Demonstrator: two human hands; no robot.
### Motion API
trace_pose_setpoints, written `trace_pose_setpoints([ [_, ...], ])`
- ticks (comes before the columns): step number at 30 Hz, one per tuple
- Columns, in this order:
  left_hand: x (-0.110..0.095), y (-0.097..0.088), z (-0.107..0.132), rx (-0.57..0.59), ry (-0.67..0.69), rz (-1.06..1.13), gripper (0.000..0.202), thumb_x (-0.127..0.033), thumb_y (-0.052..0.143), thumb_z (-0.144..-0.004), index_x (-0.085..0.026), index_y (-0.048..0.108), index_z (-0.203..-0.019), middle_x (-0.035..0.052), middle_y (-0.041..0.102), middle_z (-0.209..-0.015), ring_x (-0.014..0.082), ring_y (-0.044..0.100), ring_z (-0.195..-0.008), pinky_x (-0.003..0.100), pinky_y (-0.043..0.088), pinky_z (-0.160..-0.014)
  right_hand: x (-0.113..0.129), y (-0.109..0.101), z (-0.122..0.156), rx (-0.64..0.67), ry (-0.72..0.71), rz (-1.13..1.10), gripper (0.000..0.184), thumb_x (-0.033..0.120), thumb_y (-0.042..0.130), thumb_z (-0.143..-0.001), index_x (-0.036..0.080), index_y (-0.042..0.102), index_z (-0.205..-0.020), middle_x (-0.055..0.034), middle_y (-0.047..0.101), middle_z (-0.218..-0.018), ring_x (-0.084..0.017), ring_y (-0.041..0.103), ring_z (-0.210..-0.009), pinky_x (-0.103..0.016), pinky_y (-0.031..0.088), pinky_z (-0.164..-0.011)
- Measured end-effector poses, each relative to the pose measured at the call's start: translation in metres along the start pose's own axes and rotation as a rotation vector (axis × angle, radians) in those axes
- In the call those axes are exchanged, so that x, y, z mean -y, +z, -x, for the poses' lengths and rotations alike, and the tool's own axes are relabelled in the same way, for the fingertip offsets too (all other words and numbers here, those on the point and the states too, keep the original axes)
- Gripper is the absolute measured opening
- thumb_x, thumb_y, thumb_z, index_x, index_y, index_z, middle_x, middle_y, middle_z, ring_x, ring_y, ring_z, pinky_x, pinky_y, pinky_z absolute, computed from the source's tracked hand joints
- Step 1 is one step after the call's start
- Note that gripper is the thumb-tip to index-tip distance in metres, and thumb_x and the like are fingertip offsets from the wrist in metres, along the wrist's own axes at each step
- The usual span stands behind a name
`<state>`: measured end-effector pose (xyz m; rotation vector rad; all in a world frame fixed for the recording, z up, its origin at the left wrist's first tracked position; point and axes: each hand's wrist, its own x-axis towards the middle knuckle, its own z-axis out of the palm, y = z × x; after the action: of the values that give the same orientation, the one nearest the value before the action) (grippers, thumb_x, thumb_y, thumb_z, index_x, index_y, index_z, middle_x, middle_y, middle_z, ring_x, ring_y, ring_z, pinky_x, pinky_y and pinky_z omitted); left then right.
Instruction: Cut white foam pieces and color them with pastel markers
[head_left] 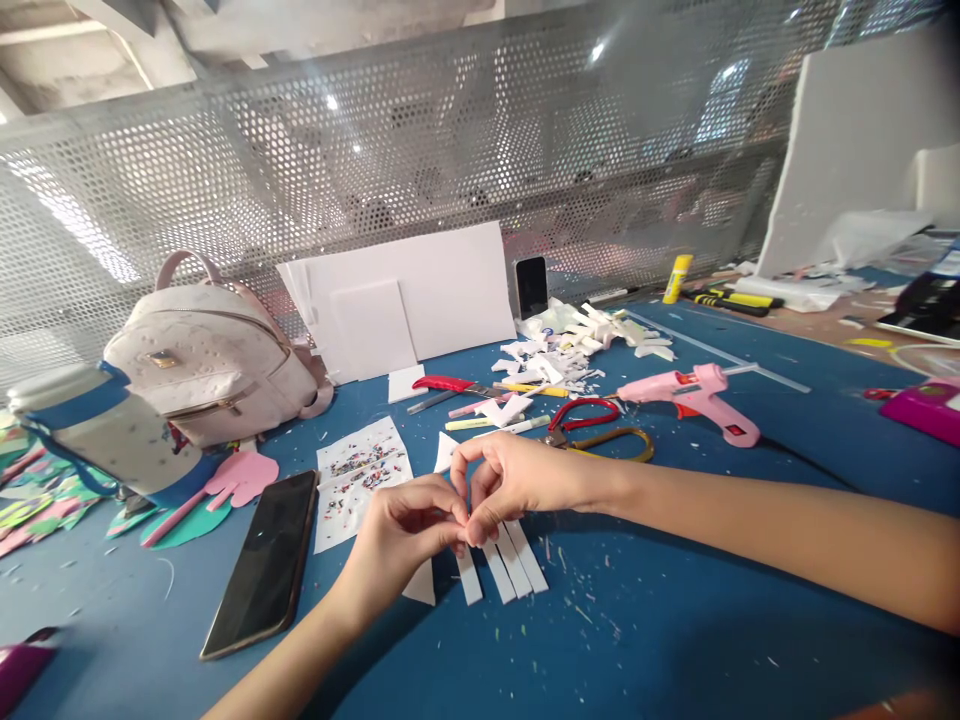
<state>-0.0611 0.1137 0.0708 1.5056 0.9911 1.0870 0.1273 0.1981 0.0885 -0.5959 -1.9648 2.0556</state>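
Observation:
My left hand point(411, 528) and my right hand point(517, 478) meet fingertip to fingertip above the blue table. Both are closed in a pinch, and whatever sits between the fingertips is too small to make out. Directly below them lie several white foam strips point(517, 565), partly covered by my fingers. A white piece with a pointed corner point(422, 585) shows under my left wrist. To the left of my left hand is a creased white paper point(337, 505) sprinkled with tiny coloured bits. Scissors point(589, 428) with red and yellow handles lie just beyond my right hand.
A pink glue gun point(697, 395) lies at right, its cord trailing. A phone point(264, 570), a tumbler point(112, 440) and a backpack point(217, 355) occupy the left. Behind are white boards point(457, 290), foam scraps point(562, 345), a red-handled cutter point(450, 384) and a glue stick point(677, 279).

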Motion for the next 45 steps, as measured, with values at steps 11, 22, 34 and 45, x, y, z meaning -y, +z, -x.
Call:
trace_pose_setpoints([
  [11,0.013,-0.004,-0.005,-0.241,-0.067,0.121,0.025,-0.038,0.078,-0.08,-0.016,0.068,-0.078,-0.001,0.064,-0.068,0.0089,0.06,-0.06,0.021,0.053,-0.065,0.003,0.0,-0.001,-0.199,-0.287,0.189,0.019,0.027,0.08,-0.076,0.017,0.074,-0.09,-0.004,0.073,-0.088,-0.017,0.068,-0.085,-0.029,0.053,-0.081],
  [22,0.006,0.003,0.002,-0.306,-0.015,0.076,0.017,-0.03,0.081,-0.076,-0.017,0.071,-0.078,0.0027,0.073,-0.076,0.0154,0.069,-0.069,0.029,0.059,-0.072,-0.002,0.002,-0.005,-0.249,-0.203,0.09,0.022,0.038,0.081,-0.075,0.018,0.074,-0.08,-0.0003,0.067,-0.074,-0.011,0.053,-0.065,-0.023,0.041,-0.058],
  [34,0.005,0.0,0.004,-0.267,0.241,-0.22,0.006,-0.024,0.076,-0.082,-0.022,0.076,-0.087,0.0027,0.072,-0.079,0.0144,0.066,-0.067,0.025,0.057,-0.063,-0.008,0.001,-0.006,-0.238,-0.078,-0.029,0.024,0.036,0.091,-0.061,0.019,0.078,-0.073,-0.0004,0.07,-0.07,-0.01,0.054,-0.064,-0.023,0.04,-0.059],
  [45,0.006,-0.004,0.004,-0.321,0.306,-0.308,0.007,-0.023,0.077,-0.081,-0.022,0.073,-0.075,0.0021,0.065,-0.075,0.015,0.06,-0.072,0.024,0.051,-0.061,-0.013,0.001,-0.009,-0.202,-0.062,-0.056,0.03,0.042,0.09,-0.061,0.018,0.077,-0.072,0.0027,0.058,-0.06,-0.008,0.042,-0.055,-0.021,0.035,-0.051],
])
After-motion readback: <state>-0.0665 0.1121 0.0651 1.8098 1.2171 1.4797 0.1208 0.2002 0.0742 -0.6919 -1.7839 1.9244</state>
